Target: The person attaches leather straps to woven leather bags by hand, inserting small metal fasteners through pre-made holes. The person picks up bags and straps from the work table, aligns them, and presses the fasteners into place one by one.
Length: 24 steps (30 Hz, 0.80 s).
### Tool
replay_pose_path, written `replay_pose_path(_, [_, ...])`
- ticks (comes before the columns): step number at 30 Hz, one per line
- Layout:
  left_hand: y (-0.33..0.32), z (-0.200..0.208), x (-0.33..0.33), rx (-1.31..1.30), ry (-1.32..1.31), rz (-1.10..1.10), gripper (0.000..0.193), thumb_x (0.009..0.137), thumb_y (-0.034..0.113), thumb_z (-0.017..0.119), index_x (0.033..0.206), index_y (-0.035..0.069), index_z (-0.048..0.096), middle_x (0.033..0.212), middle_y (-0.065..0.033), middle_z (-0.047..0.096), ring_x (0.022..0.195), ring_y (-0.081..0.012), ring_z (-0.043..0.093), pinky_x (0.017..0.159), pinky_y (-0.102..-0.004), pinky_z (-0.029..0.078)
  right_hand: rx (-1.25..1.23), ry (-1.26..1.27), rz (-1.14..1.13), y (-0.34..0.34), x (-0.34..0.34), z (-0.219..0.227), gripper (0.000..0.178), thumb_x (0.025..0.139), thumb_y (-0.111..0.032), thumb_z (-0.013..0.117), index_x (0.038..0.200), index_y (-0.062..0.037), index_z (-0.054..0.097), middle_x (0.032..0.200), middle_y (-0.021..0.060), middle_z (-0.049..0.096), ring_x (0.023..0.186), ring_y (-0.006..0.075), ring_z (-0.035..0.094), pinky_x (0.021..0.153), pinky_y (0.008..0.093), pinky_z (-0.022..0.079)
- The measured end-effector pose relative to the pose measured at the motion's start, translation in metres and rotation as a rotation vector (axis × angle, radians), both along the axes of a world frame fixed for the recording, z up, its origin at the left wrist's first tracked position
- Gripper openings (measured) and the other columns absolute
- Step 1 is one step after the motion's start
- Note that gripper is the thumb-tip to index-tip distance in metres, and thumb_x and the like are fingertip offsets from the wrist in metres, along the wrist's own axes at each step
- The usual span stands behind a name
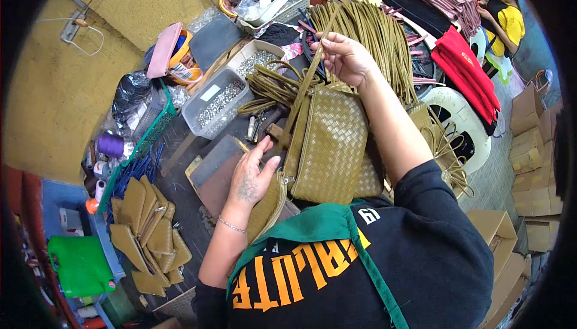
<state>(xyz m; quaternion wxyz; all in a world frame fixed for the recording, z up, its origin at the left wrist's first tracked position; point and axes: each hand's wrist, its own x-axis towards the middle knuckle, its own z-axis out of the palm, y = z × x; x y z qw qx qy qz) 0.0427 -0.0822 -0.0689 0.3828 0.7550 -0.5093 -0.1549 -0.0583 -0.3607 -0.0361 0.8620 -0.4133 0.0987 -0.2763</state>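
Observation:
My right hand (pixel 347 60) is raised over the far side of the bag, pinching the upper part of a long olive-brown strap (pixel 308 81) between thumb and fingers. The strap slants down toward my left hand (pixel 251 176), whose fingers are stretched out beside its lower end, thumb apart. An olive-brown woven-texture bag (pixel 332 143) leans against my front between both arms, with a zipper along its left side. Under my left forearm lies another olive piece with a zipper edge (pixel 268 209). A bundle of looped straps (pixel 270 85) sits just beyond the bag.
Clear bins of small metal parts (pixel 219 103) stand beyond my left hand. Many olive straps (pixel 366 40) hang at the far side. Olive pouches (pixel 150 233) are piled at left, near a green basket (pixel 141 143). Red fabric (pixel 466 73) covers a stool; another person (pixel 508 19) sits far right.

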Motion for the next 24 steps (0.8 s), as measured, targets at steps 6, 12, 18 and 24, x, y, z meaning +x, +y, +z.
replay_pose_path(6, [-0.002,0.01,-0.005,0.005,-0.005,0.063,0.049,0.077,0.022,0.059,0.116,0.0,0.042,0.103,-0.0151,0.053,0.094,-0.0219,0.052,0.079,-0.0297,0.041,0.006,-0.064,0.064,0.02,0.006,0.014,0.021,0.08,-0.007,0.051,0.101,-0.0025,0.05,0.082,0.0056,0.06,0.064,0.0073,0.056,0.055,0.0163,0.045])
replay_pose_path(12, [-0.002,0.011,-0.006,0.028,0.289,-0.094,0.028,0.081,0.013,0.053,0.106,-0.001,0.051,0.081,-0.0048,0.059,0.072,-0.0098,0.054,0.066,-0.0239,0.044,-0.055,-0.052,0.055,0.028,0.011,0.022,0.019,0.08,-0.006,0.051,0.098,-0.0026,0.05,0.08,0.0058,0.061,0.068,0.0095,0.058,0.057,0.0174,0.046])
replay_pose_path(18, [0.0,0.012,-0.007,0.026,0.31,-0.1,0.017,0.079,0.013,0.055,0.09,0.0,0.059,0.072,-0.0021,0.059,0.067,-0.0076,0.053,0.062,-0.0216,0.043,-0.15,0.07,-0.183,0.029,0.019,0.014,0.022,0.072,-0.002,0.058,0.092,-0.0002,0.049,0.073,0.0067,0.058,0.061,0.0097,0.055,0.051,0.0176,0.043])
replay_pose_path(24, [0.0,0.017,-0.009,0.083,0.355,-0.073,0.017,0.079,0.012,0.056,0.091,0.0,0.058,0.077,-0.0046,0.061,0.07,-0.0097,0.057,0.064,-0.0229,0.044,-0.268,0.086,-0.317,0.035,0.019,0.018,0.035,0.07,0.002,0.06,0.101,0.0045,0.043,0.069,0.0049,0.056,0.051,0.0054,0.048,0.043,0.0142,0.036])
